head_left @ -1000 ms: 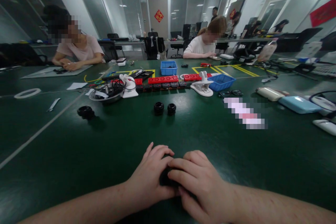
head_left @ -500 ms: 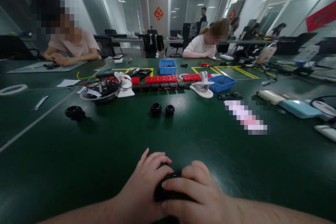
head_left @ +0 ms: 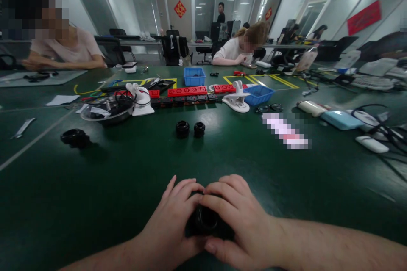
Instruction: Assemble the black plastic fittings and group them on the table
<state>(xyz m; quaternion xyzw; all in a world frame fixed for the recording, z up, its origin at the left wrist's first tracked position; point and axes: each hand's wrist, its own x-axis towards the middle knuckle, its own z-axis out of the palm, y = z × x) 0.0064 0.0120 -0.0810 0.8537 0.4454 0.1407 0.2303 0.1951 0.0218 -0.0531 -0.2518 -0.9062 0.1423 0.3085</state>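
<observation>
At the near side of the green table, my left hand (head_left: 173,216) and my right hand (head_left: 240,216) are wrapped around a black round fitting (head_left: 206,219). Its ring-shaped opening shows between the thumbs and fingers, while the rest is covered. My left hand grips from the left, and my right hand curls over the right side. Farther forward stand two smaller black round fittings, a left one (head_left: 182,129) and a right one (head_left: 199,129). Another black fitting (head_left: 75,138) lies off to the left.
Across the table run red socket blocks (head_left: 187,91), with a white clip stand (head_left: 237,99) and a blue bin (head_left: 194,77) near them. A metal bowl (head_left: 106,115) of parts sits left; a wrench (head_left: 24,128) lies beyond it. Cables and a light-blue case (head_left: 341,120) occupy the right.
My right hand's fingers have shifted farther forward over the black fitting, and its opening now shows. The view has turned a little, so the table's things appear farther left.
</observation>
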